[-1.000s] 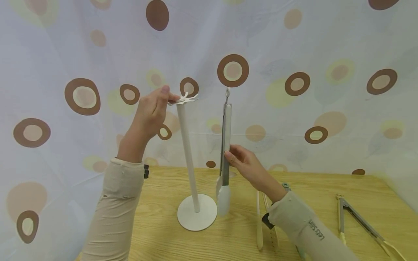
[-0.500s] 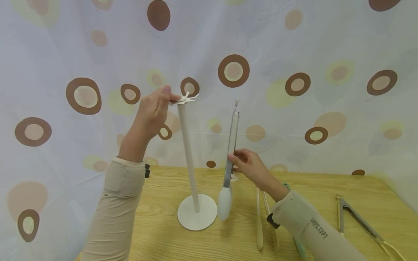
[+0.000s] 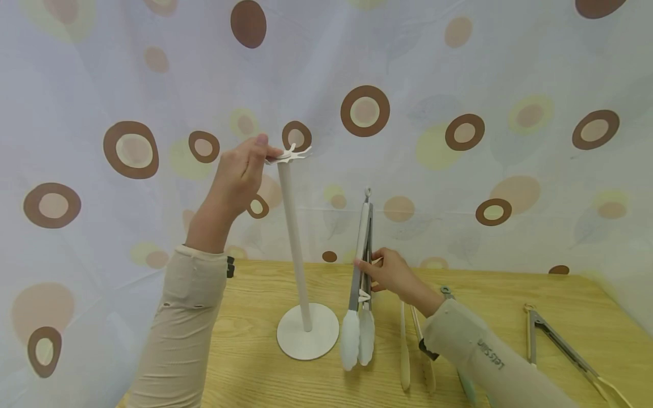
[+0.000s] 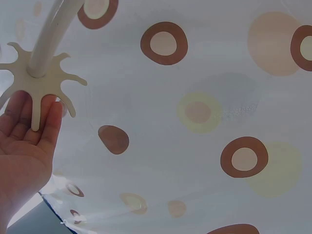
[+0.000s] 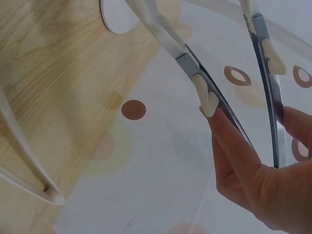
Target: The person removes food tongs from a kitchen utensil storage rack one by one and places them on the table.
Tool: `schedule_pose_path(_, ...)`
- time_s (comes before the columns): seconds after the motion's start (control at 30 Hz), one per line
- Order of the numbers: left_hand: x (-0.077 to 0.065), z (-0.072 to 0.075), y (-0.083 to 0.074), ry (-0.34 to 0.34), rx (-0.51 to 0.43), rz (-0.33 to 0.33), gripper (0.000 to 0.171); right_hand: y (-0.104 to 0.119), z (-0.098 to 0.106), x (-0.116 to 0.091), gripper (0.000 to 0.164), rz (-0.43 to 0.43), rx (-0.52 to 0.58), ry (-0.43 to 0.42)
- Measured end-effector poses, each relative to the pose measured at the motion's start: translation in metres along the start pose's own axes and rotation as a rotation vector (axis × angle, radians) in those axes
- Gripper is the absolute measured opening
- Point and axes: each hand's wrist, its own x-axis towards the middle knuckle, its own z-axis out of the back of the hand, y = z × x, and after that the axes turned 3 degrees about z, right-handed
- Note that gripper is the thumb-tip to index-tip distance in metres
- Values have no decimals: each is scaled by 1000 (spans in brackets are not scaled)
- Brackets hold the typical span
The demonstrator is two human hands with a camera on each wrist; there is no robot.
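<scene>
A white stand has a round base and a top plate with several curved hooks. My left hand rests its fingers on that hooked plate; in the left wrist view they lie straight against it, partly behind the hooks. To the right of the pole, my right hand grips a pair of metal tongs with white scalloped tips. Its thumb is on one arm and its fingers are on the other. These tongs hang tips down, their arms slightly spread, with small white prongs inside.
Cream-coloured tongs lie on the wooden table right of the stand. Teal-tipped tongs lie partly under the right sleeve. Farther right are spread tongs with cream tips. A patterned curtain hangs behind.
My right hand has lowered the tongs and shifted them slightly right. They have turned, so that both white tips now show side by side. The left hand has stayed on the stand's top.
</scene>
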Motion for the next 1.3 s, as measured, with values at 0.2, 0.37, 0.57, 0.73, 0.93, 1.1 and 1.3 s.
schedule_pose_path(0.2, 0, -1, 0, 3, -2, -4, 51, -6, -7, 0, 51, -42, -77, 2)
schedule_pose_path(0.37, 0, -1, -1, 6, -2, -3, 50, -9, -12, 0, 40, -73, -145, -13)
schedule_pose_path(0.57, -1, -1, -2, 8, -2, -2, 51, -15, -18, 4, 37, -78, -235, -9)
schedule_pose_path(0.73, -1, -1, -2, 9, 0, 3, 51, -21, -24, 6, 35, -86, -294, 11)
schedule_pose_path(0.93, -2, -1, -1, 4, 8, 6, 51, -26, -33, 8, 38, -100, -339, 39)
schedule_pose_path(1.1, -2, 0, -2, -1, 8, -1, 50, -29, -39, 11, 38, -111, -375, 57)
schedule_pose_path(1.3, -2, 0, -1, -4, 6, -7, 51, -32, -46, 13, 34, -128, -411, 85)
